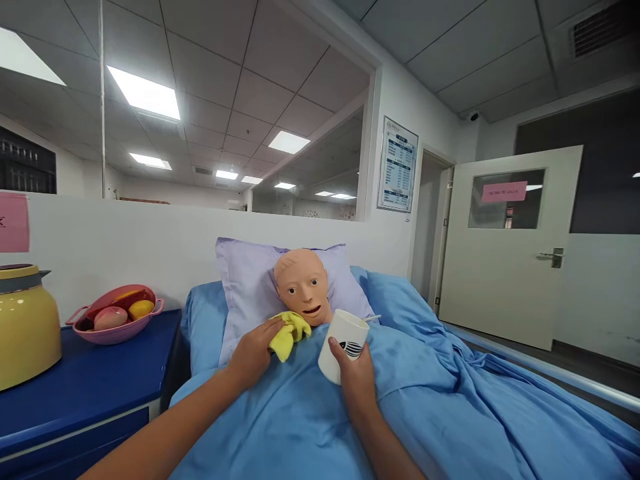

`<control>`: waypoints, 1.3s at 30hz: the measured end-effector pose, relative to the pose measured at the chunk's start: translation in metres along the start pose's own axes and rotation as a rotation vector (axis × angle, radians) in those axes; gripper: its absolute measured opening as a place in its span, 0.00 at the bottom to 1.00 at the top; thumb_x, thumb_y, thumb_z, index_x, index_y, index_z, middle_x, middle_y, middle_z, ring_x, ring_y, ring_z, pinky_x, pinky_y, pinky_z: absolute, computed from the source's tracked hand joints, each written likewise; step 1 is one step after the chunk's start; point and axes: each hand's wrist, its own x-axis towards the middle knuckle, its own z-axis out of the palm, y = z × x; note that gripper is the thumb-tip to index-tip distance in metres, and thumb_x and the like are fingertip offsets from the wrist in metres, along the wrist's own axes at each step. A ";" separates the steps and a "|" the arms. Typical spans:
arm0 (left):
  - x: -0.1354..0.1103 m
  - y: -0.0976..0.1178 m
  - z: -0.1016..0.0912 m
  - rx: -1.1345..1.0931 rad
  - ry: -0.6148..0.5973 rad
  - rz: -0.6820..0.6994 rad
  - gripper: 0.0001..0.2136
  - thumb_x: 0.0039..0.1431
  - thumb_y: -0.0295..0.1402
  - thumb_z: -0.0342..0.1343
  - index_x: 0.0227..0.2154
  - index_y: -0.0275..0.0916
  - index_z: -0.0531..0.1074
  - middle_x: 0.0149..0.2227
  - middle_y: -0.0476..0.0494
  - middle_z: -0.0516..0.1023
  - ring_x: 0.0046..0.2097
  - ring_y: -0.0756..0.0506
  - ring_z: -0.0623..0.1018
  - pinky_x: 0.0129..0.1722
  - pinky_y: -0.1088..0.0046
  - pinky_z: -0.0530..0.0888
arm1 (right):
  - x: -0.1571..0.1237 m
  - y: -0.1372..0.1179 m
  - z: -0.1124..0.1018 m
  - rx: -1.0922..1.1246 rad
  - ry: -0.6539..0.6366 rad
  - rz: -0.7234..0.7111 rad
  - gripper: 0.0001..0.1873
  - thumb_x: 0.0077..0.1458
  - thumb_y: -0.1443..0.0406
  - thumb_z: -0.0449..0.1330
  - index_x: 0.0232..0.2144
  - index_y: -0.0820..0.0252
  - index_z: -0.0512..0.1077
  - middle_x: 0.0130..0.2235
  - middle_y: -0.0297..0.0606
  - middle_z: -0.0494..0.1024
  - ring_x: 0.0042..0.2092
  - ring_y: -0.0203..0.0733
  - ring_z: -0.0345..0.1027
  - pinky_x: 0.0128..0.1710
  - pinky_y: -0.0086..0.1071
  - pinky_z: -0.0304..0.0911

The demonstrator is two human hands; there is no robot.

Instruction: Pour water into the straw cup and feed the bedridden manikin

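A training manikin point(300, 283) lies in a bed, its head on a lilac pillow point(245, 280) and its body under a blue quilt point(420, 380). Beside the manikin's chin and neck, my left hand point(256, 350) grips a yellow cloth point(287, 337). My right hand point(361, 380) is wrapped round a white cup point(337, 333) with a black striped print, tilted a little and held over the manikin's chest. From the cup's rim a thin white stick or handle point(373, 318) pokes out to the right. What the cup contains is hidden.
On the left, a blue bedside cabinet point(115, 367) carries a yellow thermos jug point(27, 327) and a pink basket point(120, 337) of fruit. A metal bed rail point(560, 373) runs along the right side. Beyond it stands an open door point(505, 280).
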 end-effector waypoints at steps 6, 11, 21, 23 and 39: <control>0.010 0.054 -0.025 -0.833 0.132 -0.679 0.13 0.59 0.31 0.50 0.45 0.39 0.72 0.43 0.43 0.81 0.42 0.43 0.80 0.42 0.64 0.79 | -0.010 -0.006 0.005 -0.045 -0.006 -0.042 0.29 0.36 0.49 0.69 0.39 0.57 0.69 0.33 0.35 0.79 0.35 0.49 0.73 0.34 0.39 0.67; -0.019 0.043 0.010 -1.285 0.097 -1.024 0.14 0.57 0.36 0.55 0.44 0.35 0.70 0.43 0.38 0.80 0.43 0.41 0.81 0.47 0.60 0.77 | -0.017 -0.007 0.010 0.017 -0.095 -0.052 0.30 0.37 0.50 0.69 0.40 0.59 0.69 0.34 0.37 0.79 0.35 0.48 0.73 0.35 0.39 0.67; -0.067 0.008 0.046 -1.566 0.051 -0.966 0.16 0.64 0.39 0.45 0.50 0.37 0.68 0.47 0.38 0.79 0.49 0.42 0.78 0.54 0.56 0.74 | -0.019 0.003 0.011 -0.068 -0.368 0.021 0.32 0.39 0.51 0.69 0.44 0.61 0.69 0.36 0.40 0.80 0.36 0.50 0.73 0.36 0.42 0.69; -0.064 0.012 0.041 -1.585 0.041 -1.000 0.18 0.65 0.40 0.46 0.51 0.36 0.67 0.48 0.37 0.78 0.51 0.41 0.77 0.55 0.56 0.72 | -0.019 0.000 0.010 -0.078 -0.373 0.037 0.32 0.39 0.50 0.68 0.44 0.61 0.69 0.37 0.41 0.79 0.37 0.50 0.73 0.37 0.42 0.69; -0.078 -0.004 0.031 -2.247 0.370 -1.135 0.17 0.66 0.26 0.38 0.50 0.37 0.69 0.34 0.47 0.81 0.36 0.53 0.80 0.33 0.84 0.77 | -0.025 -0.007 0.010 -0.171 -0.490 0.051 0.32 0.39 0.49 0.68 0.44 0.59 0.69 0.35 0.38 0.78 0.37 0.48 0.72 0.36 0.38 0.68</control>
